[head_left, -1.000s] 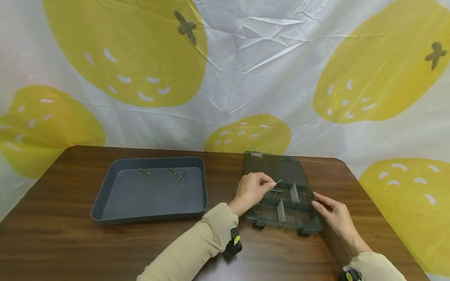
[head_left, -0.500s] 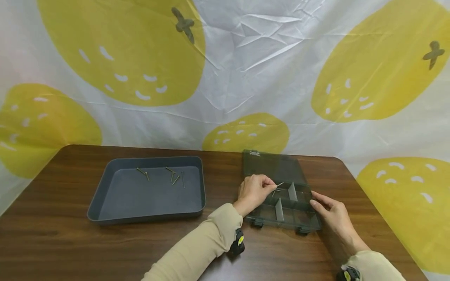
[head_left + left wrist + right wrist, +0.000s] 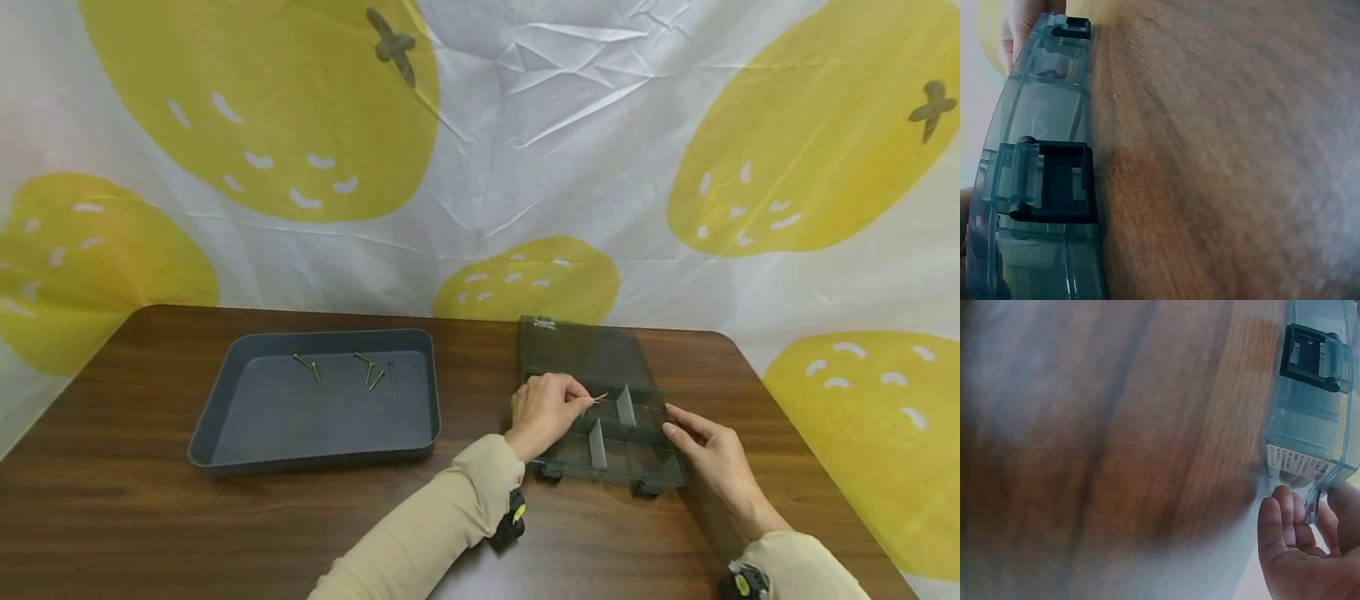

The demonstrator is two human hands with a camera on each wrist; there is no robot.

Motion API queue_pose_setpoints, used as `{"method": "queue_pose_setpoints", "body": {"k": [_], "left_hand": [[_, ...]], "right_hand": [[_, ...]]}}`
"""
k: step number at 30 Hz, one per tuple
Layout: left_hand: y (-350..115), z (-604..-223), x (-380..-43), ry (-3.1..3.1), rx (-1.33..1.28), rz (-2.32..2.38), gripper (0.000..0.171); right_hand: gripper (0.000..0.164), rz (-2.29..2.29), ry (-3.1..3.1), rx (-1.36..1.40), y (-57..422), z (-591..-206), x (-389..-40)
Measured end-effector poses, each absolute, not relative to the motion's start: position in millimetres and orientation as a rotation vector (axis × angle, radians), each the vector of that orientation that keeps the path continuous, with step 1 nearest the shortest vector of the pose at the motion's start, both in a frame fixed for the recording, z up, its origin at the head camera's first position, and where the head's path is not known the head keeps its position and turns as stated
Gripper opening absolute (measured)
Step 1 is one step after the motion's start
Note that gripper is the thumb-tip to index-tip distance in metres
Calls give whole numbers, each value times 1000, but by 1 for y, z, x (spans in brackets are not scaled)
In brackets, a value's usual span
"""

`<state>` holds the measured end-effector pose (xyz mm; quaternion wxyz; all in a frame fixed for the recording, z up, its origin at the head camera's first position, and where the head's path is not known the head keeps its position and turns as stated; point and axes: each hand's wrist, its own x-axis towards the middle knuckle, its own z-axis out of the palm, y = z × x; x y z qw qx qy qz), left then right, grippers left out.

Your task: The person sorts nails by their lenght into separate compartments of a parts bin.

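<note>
My left hand (image 3: pixel 550 411) pinches a thin metal screw (image 3: pixel 601 398) between thumb and fingertips, low over the rear left compartment of a clear grey-green organizer box (image 3: pixel 630 462). Other thin pieces in that compartment are mostly hidden by the hand. At the box's right end, my right hand (image 3: pixel 716 462) holds the edge, thumb and fingers on either side of the corner. The right wrist view shows the fingers (image 3: pixel 1285 515) beside a clear tab there. In the left wrist view, the box front (image 3: pixel 1047 181) with its black latches fills the left side.
A dark grey tray (image 3: pixel 300 460) stands left of the box, with several brass-coloured screws (image 3: pixel 305 362) and a thin dark nail (image 3: pixel 392 379) lying in it. The box's lid (image 3: pixel 585 354) lies open toward the back. Pale dividers (image 3: pixel 597 444) split the compartments on the wooden table (image 3: pixel 150 517).
My left hand has moved slightly right with the screw, which now sits lower over the rear left compartment. The right hand keeps its hold on the box's edge.
</note>
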<state>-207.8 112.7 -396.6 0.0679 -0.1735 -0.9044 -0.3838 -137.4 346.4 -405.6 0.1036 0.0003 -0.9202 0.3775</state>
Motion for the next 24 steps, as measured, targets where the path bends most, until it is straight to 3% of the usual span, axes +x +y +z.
{"method": "queue_pose_setpoints", "body": {"k": [24], "left_hand": [[105,-397,-209,-2675,-687,-1204,6]], "right_hand": [[45,1123,-2726,-7,345,-403,-137]]}}
